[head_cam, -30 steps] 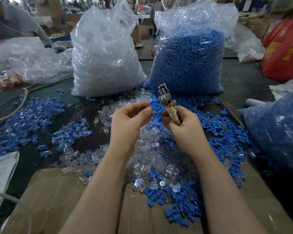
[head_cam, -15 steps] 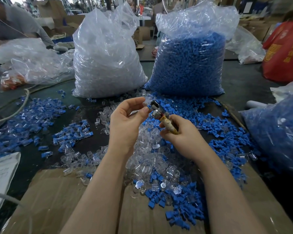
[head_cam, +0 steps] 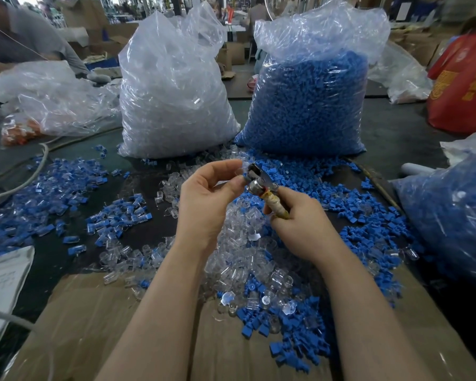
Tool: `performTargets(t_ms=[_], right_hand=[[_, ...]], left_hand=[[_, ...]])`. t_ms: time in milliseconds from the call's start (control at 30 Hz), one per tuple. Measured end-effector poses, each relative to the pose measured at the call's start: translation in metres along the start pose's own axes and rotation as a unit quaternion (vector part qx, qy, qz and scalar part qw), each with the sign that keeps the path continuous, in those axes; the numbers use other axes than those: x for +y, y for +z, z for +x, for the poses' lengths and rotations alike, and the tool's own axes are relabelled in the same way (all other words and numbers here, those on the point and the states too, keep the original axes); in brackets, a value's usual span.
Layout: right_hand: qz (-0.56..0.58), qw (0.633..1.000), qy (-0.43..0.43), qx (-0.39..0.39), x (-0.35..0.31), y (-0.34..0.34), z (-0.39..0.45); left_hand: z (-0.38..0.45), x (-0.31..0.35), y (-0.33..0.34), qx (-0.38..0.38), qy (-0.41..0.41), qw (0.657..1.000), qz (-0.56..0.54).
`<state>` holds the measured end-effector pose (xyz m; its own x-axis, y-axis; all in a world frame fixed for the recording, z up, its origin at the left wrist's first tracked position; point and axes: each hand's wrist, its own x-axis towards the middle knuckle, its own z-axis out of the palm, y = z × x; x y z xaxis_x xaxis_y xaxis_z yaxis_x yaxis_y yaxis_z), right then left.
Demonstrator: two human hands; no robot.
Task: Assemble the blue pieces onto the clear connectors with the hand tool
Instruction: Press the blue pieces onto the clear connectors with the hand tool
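Done pile (head_cam: 33, 199): blue and clear bits joined up, spread on the dark counter (head_cam: 390, 133), far left of the hand tool.
Clear bag (head_cam: 173, 100): a big see-through sack full of clear connectors, standing behind the hand tool and a bit to its left.
Left hand (head_cam: 204, 199): its grip is narrow, thumb and fingertips pinching a small part right at the tool's metal head. The part is too small to name.
Hand tool (head_cam: 261, 185): held up over the loose pile, metal head tilted toward the left hand.
Right hand (head_cam: 300, 224): its grip is wrapped tight round the tool's taped handle.
Loose pile (head_cam: 248, 259): clear connectors mixed with blue pieces (head_cam: 349, 213), under the tool.
Blue bag (head_cam: 311, 103): a sack of blue pieces, behind the tool.
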<state>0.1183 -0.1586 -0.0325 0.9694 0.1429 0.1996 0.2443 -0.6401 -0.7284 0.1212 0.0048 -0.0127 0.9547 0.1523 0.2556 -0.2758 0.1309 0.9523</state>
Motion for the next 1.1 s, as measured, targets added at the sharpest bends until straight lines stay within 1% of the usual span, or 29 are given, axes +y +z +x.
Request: performTargets(t_ms=[200,333,367,433,500,567,633,700,767,800,900,1000,1067,1100], right_hand=[[-0.018,1.000,0.001,0.008,-0.003,-0.001,-0.001],[-0.039,0.999,0.000,0.006,-0.003,0.000,0.001],[-0.043,0.999,0.003,0.012,-0.003,0.000,0.001],[-0.055,0.998,0.009,0.035,0.000,-0.002,0.001],[-0.076,0.995,0.018,0.062,0.004,-0.005,0.002],[-0.114,0.989,0.039,0.085,0.010,-0.008,0.003],[-0.178,0.976,0.066,0.103,0.014,-0.010,0.003],[-0.234,0.960,0.096,0.119,0.017,-0.011,0.003],[-0.260,0.947,0.136,0.133,0.019,-0.012,0.003],[-0.268,0.941,0.156,0.137,0.020,-0.013,0.002],[-0.292,0.926,0.197,0.136,0.022,-0.015,-0.001],[-0.299,0.912,0.251,0.128,0.026,-0.016,-0.001],[-0.302,0.905,0.274,0.125,0.027,-0.018,0.000],[-0.303,0.903,0.279,0.123,0.027,-0.018,0.000]], left_hand=[[0.000,0.001,0.000,-0.004,-0.011,1.000,-0.014],[0.001,0.000,-0.001,-0.015,-0.032,0.999,-0.022],[0.002,0.000,-0.003,-0.008,-0.047,0.998,-0.040],[0.007,0.001,-0.010,0.030,-0.096,0.988,-0.113],[0.012,0.001,-0.025,0.086,-0.153,0.962,-0.208],[0.017,0.001,-0.043,0.139,-0.191,0.923,-0.302],[0.019,0.001,-0.061,0.181,-0.200,0.876,-0.399],[0.020,0.001,-0.075,0.230,-0.203,0.826,-0.472],[0.020,0.000,-0.086,0.282,-0.202,0.782,-0.517],[0.020,0.000,-0.090,0.305,-0.199,0.766,-0.529],[0.020,-0.001,-0.098,0.350,-0.184,0.737,-0.548],[0.021,-0.005,-0.103,0.371,-0.159,0.712,-0.574],[0.020,-0.006,-0.104,0.380,-0.144,0.710,-0.575],[0.020,-0.006,-0.103,0.382,-0.140,0.715,-0.569]])
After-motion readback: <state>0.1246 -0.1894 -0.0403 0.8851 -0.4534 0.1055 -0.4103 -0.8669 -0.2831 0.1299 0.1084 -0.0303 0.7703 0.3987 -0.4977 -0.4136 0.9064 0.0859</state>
